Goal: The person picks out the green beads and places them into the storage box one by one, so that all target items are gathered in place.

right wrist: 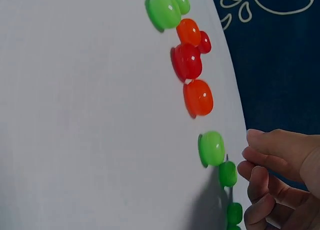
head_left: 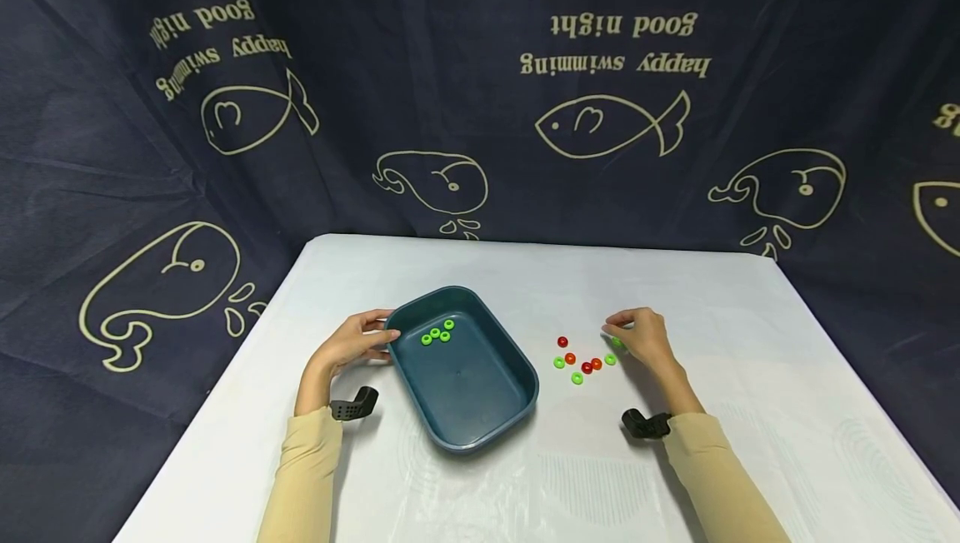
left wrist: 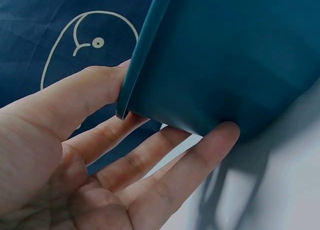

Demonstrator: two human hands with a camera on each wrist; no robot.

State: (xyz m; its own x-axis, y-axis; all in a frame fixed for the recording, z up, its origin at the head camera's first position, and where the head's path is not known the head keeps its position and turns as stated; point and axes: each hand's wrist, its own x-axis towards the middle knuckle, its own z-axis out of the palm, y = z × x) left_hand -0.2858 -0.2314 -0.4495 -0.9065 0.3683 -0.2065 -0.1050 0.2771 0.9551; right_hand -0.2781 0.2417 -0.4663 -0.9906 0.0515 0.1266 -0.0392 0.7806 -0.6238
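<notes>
While my left hand [head_left: 357,341] grips the blue tray [head_left: 463,397] by its left rim, thumb over the edge and fingers against the outside of the wall, my right hand [head_left: 639,335] is poised out to the right with its fingers bent and their tips drawn close to the thumb; I cannot tell whether anything is between them. The tray sits left of the middle of the table [head_left: 360,272], short of the far edge, turned so that one corner points toward my near right. Four green rings [head_left: 435,332] lie inside it, grouped near the far left corner. Between the tray and my right hand, loose on the table, are two red rings [head_left: 587,368], two orange rings [head_left: 596,364] and some loose green rings [head_left: 577,378], the rightmost of them partly hidden under my right hand. Both of my sleeves [head_left: 306,470] are pale yellow, with a black wrist camera [head_left: 356,404] by each cuff. Beyond the table's far edge hangs a dark blue cloth [head_left: 480,35] printed with fish, whales and upside-down lettering.
</notes>
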